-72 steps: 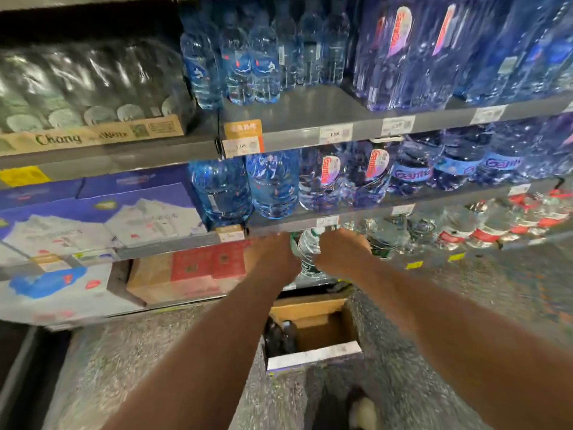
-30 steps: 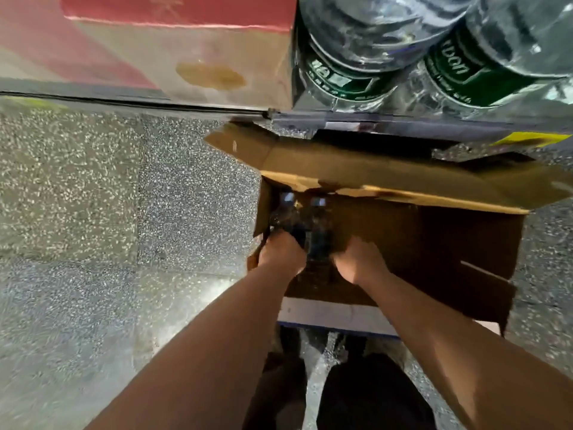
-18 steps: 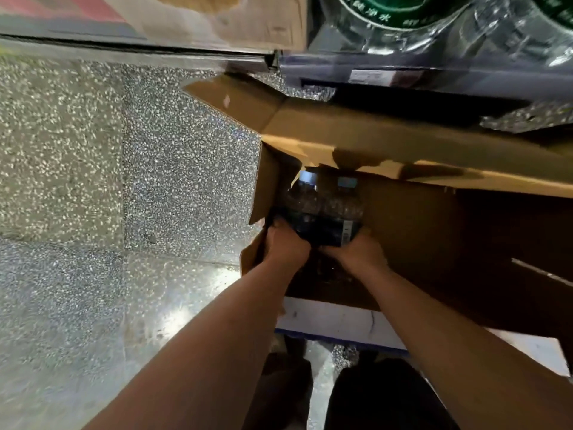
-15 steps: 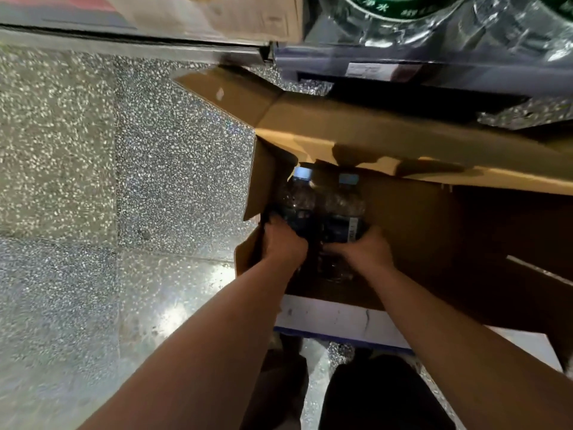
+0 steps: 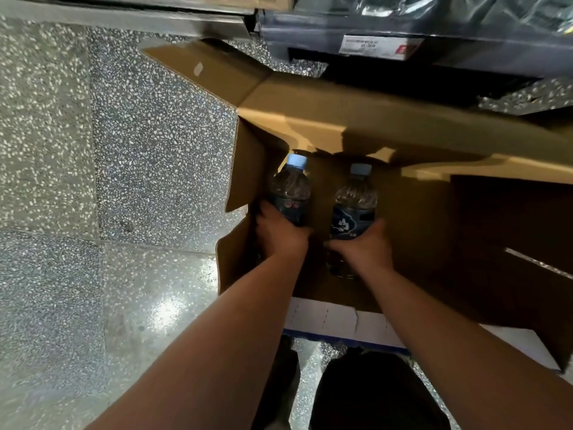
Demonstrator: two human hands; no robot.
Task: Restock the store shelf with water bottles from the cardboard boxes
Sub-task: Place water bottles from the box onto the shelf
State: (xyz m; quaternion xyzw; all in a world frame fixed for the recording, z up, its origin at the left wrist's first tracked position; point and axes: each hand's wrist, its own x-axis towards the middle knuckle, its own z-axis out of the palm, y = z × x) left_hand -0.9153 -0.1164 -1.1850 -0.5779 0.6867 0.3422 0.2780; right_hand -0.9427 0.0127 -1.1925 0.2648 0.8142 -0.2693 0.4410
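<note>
**Two bottles held inside the box**

Two water bottles are at the centre of the frame, inside the cardboard box (image 5: pixel 248 169). The left grip (image 5: pixel 280 234) curls around the left bottle (image 5: pixel 291 193), and the right grip (image 5: pixel 361 246) around the right bottle (image 5: pixel 353 206). It is best to lift both straight up, clear of the flaps, before turning to the shelf (image 5: pixel 310 26) at the upper right.

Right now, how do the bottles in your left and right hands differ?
The left-hand bottle sits beside the left wall of the cardboard box; the right-hand bottle is nearer its middle. The right-hand bottle's label shows a white graphic; the left-hand bottle's looks dark with a reddish mark. Both are clear, pale-blue-capped, each gripped low by the left hand or right hand.
</note>
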